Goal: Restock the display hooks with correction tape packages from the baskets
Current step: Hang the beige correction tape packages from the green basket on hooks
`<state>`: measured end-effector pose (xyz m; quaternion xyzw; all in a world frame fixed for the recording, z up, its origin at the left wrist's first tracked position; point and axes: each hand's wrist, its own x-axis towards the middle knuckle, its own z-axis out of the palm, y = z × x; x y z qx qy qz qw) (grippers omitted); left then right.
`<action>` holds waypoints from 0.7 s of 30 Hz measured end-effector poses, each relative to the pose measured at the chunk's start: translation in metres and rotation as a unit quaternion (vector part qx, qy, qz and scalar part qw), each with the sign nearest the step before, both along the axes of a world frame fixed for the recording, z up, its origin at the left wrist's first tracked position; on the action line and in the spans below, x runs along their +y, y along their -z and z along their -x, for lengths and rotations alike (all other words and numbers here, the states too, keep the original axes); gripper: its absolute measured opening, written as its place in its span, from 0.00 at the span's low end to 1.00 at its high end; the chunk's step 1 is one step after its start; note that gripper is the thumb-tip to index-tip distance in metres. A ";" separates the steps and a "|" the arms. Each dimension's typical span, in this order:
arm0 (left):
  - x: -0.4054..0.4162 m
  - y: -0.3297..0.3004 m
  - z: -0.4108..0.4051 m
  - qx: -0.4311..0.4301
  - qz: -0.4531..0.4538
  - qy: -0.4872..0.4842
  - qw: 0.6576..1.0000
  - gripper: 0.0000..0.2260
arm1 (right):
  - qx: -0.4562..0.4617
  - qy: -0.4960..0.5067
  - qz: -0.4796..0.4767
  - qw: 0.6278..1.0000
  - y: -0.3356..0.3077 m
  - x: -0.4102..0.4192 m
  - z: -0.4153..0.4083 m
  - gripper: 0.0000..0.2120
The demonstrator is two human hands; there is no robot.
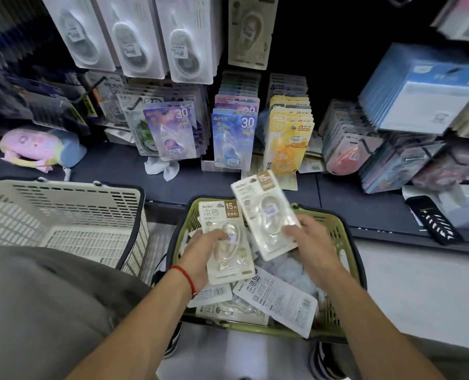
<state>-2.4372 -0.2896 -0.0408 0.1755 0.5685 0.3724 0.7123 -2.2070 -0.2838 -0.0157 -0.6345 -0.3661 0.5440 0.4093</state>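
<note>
Down over the green basket (334,231) by the dark shelf ledge (337,196), my left hand (203,250) grips one cream package (225,237), my right hand (307,242) another package (266,215); white basket (63,212) sits left.

Both bare forearms reach up from the bottom edge, converging toward the centre. The left hand (206,252) sits at about nine o'clock of the right hand (308,244), well apart from it, fingers curled and pinching a package (228,242); a thin red cord circles the left wrist. The right hand, thumb toward eleven o'clock, grips the lower edge of a second package (266,215), which is tilted toward eleven o'clock. A grey-clad knee fills the seven o'clock corner.
</note>
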 end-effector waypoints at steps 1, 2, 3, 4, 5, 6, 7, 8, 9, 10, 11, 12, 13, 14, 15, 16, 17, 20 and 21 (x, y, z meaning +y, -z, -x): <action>-0.001 -0.001 -0.003 -0.041 0.003 0.003 0.999 0.19 | -0.011 -0.039 0.005 0.999 0.001 -0.005 0.011 0.08; -0.003 -0.002 -0.007 -0.069 -0.005 0.001 0.998 0.20 | -0.036 -0.076 0.008 0.996 0.005 -0.011 0.022 0.07; -0.005 0.000 -0.010 -0.076 -0.018 -0.008 0.997 0.22 | -0.068 -0.107 0.004 0.992 0.009 -0.016 0.032 0.07; -0.007 0.002 -0.012 -0.060 -0.032 -0.019 0.997 0.25 | -0.107 -0.126 -0.011 0.986 0.014 -0.020 0.039 0.07; -0.009 0.004 -0.014 -0.032 -0.045 -0.027 0.998 0.27 | -0.147 -0.129 -0.034 0.980 0.019 -0.024 0.044 0.07; -0.009 0.006 -0.014 -0.008 -0.052 -0.036 0.998 0.27 | -0.187 -0.119 -0.061 0.973 0.021 -0.027 0.044 0.07; -0.009 0.008 -0.013 0.006 -0.054 -0.051 0.997 0.26 | -0.223 -0.119 -0.082 0.964 0.023 -0.029 0.040 0.06; -0.008 0.010 -0.010 0.014 -0.053 -0.067 0.996 0.25 | -0.263 -0.155 -0.087 0.948 0.027 -0.031 0.031 0.07; -0.006 0.011 -0.006 0.020 -0.053 -0.082 0.995 0.25 | -0.313 -0.237 -0.071 0.917 0.030 -0.033 0.021 0.09; -0.005 0.011 -0.002 0.025 -0.054 -0.091 0.994 0.25 | -0.367 -0.343 -0.030 0.864 0.034 -0.037 0.012 0.16; -0.004 0.010 0.001 0.026 -0.056 -0.096 0.993 0.26 | -0.411 -0.428 0.015 0.805 0.039 -0.041 0.004 0.25; -0.003 0.009 0.004 0.026 -0.060 -0.099 0.993 0.26 | -0.443 -0.472 0.046 0.761 0.044 -0.044 -0.001 0.34; -0.002 0.008 0.005 0.027 -0.063 -0.100 0.993 0.26 | -0.459 -0.486 0.056 0.741 0.047 -0.047 -0.003 0.40; -0.002 0.007 0.005 0.031 -0.066 -0.102 0.992 0.26 | -0.467 -0.490 0.056 0.734 0.050 -0.050 -0.004 0.43; -0.002 0.006 0.005 0.035 -0.067 -0.103 0.992 0.27 | -0.472 -0.494 0.049 0.729 0.051 -0.050 -0.003 0.44; -0.003 0.006 0.005 0.037 -0.068 -0.103 0.992 0.27 | -0.475 -0.496 0.043 0.725 0.050 -0.050 0.000 0.42; -0.003 0.005 0.005 0.035 -0.071 -0.101 0.992 0.27 | -0.475 -0.490 0.039 0.730 0.046 -0.049 0.002 0.38; -0.004 0.002 0.008 0.030 -0.084 -0.085 0.992 0.29 | -0.467 -0.400 -0.007 0.789 0.036 -0.048 -0.007 0.17; -0.005 0.001 0.008 0.033 -0.089 -0.077 0.992 0.29 | -0.471 -0.361 -0.010 0.805 0.031 -0.047 -0.016 0.13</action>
